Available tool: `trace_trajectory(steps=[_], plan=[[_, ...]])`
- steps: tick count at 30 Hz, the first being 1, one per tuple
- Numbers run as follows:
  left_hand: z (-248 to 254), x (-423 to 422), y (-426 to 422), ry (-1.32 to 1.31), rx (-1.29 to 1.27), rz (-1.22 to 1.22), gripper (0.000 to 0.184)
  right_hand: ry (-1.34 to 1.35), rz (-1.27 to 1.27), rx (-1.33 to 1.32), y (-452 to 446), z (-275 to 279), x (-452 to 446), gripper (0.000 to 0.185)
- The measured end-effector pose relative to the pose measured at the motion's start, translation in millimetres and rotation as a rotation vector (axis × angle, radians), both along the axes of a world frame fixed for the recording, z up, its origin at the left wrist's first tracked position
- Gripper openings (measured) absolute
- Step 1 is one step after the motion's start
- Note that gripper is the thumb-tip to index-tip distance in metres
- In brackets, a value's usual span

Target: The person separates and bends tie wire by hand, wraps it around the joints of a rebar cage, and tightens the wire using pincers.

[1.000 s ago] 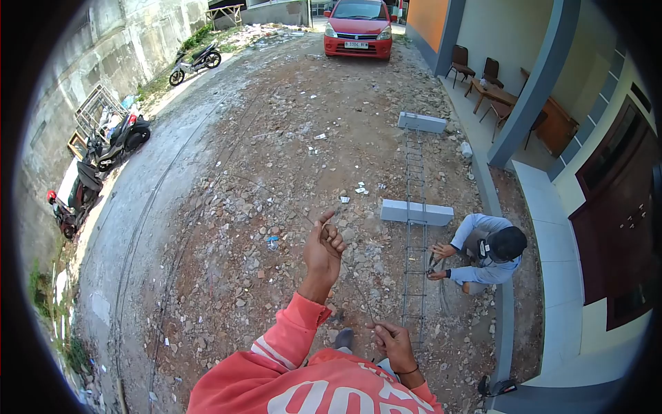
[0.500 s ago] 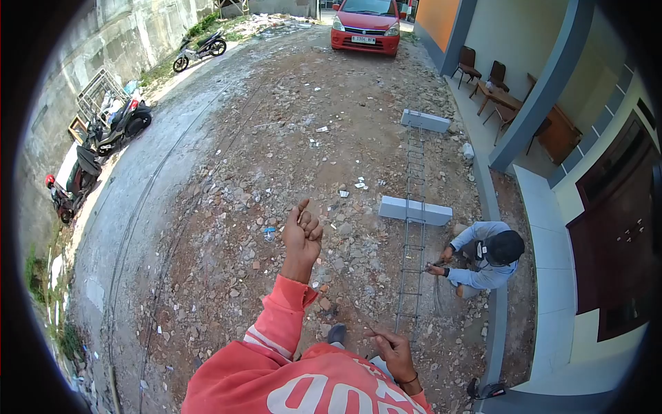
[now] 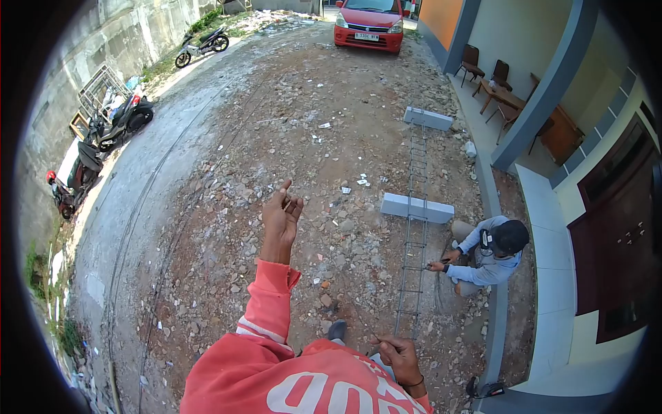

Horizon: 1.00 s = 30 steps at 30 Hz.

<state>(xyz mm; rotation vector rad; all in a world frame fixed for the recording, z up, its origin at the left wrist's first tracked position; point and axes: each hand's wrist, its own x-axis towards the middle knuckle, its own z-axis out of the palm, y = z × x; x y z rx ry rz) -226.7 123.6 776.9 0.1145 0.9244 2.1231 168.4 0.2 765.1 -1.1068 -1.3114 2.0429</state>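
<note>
My left hand (image 3: 281,219) is raised in front of me over the rubble. Its index finger points up and the other fingers curl inward; anything between them is too small to make out. Low and near my body, my right hand (image 3: 400,359) pinches a thin dark wire (image 3: 376,337), whose far end is lost against the ground. To the right lies a long ladder-like steel rebar cage (image 3: 405,268), resting across a pale block (image 3: 394,205) and a farther block (image 3: 440,120). A crouching co-worker (image 3: 493,252) has both hands at the cage's right side.
Broken stone and brick cover the ground (image 3: 276,152). A red car (image 3: 369,27) stands at the far end. Motorbikes (image 3: 127,121) line the left wall. On the right, a raised kerb (image 3: 493,207) borders a tiled porch with chairs and a table (image 3: 503,96).
My left hand has moved left and slightly up, its fingers loosening. The fingers of my right hand have drawn in closer together. The co-worker's head has shifted slightly; their hands stay at the cage.
</note>
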Motion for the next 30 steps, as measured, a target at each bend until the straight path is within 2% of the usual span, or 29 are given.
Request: trace_trajectory(steps=[2, 4, 5, 7, 8, 11, 13, 15, 17, 19, 20, 22, 23, 25, 27, 28, 29, 30], plan=[[-1.8, -1.5, -0.5, -0.024, -0.019, 0.007, 0.034, -0.07, 0.032, 0.041, -2.1, -0.5, -2.8, 0.022], [-1.4, -1.7, -0.8, -0.046, -0.033, 0.014, 0.034, -0.115, 0.062, 0.475, -1.1, 2.8, -13.1, 0.02], [-1.0, -0.7, -1.4, -0.041, -0.032, -0.023, 0.033, -0.114, 0.064, 0.475, -1.8, 2.2, -13.9, 0.02], [3.2, 4.1, -2.4, -0.034, -0.031, -0.059, 0.032, -0.343, 0.114, 0.47, -3.7, -2.7, -14.9, 0.02], [5.3, 7.8, -3.7, -0.004, -0.057, -0.103, 0.032, -0.343, 0.115, 0.469, -4.9, -7.7, -14.0, 0.02], [8.6, 8.5, -6.5, 0.003, -0.088, -0.148, 0.031, -0.404, 0.061, 0.41, -7.3, -23.1, -7.8, 0.021], [6.9, 0.4, -4.0, -0.018, -0.091, -0.151, 0.03, -0.34, 0.011, 0.327, -5.8, -25.9, -3.7, 0.021], [-2.6, -18.6, -1.7, -0.018, 0.083, -0.16, 0.032, -0.311, -0.009, 0.275, -6.1, -25.4, 0.5, 0.02], [4.7, -35.3, 3.6, -0.01, 0.07, -0.116, 0.032, -0.28, -0.026, 0.227, -4.5, -24.6, 7.1, 0.02], [10.9, -49.0, 8.3, 0.028, 0.058, 0.003, 0.031, -0.209, 0.081, 0.046, -4.3, -23.1, 17.9, 0.022], [13.1, -54.0, 8.4, 0.018, 0.092, 0.023, 0.03, -0.207, 0.079, 0.048, -4.8, -22.8, 20.8, 0.022], [13.8, -65.8, 8.0, 0.029, 0.112, 0.043, 0.031, -0.035, 0.107, -0.181, -6.5, -20.7, 26.2, 0.024], [13.6, -69.5, 9.3, 0.036, 0.131, 0.065, 0.031, -0.032, 0.104, -0.178, -7.2, -19.6, 29.1, 0.024], [27.5, -66.6, 4.2, 0.049, 0.083, 0.094, 0.032, 0.181, 0.126, -0.315, -8.7, -18.0, 35.3, 0.026], [32.8, -73.5, -2.0, 0.104, 0.117, -0.082, 0.033, 0.12, 0.171, -0.291, -9.4, -18.7, 43.9, 0.027], [39.1, -70.7, -2.9, 0.157, 0.004, -0.077, 0.033, 0.059, 0.215, -0.268, -7.4, -18.4, 47.1, 0.028], [47.8, -70.5, -5.6, 0.159, 0.007, -0.079, 0.033, 0.061, 0.213, -0.264, -3.6, -17.8, 50.0, 0.028], [54.9, -71.9, -9.9, 0.219, -0.05, -0.164, 0.033, -0.04, 0.253, -0.145, 0.3, -14.0, 51.5, 0.026]])
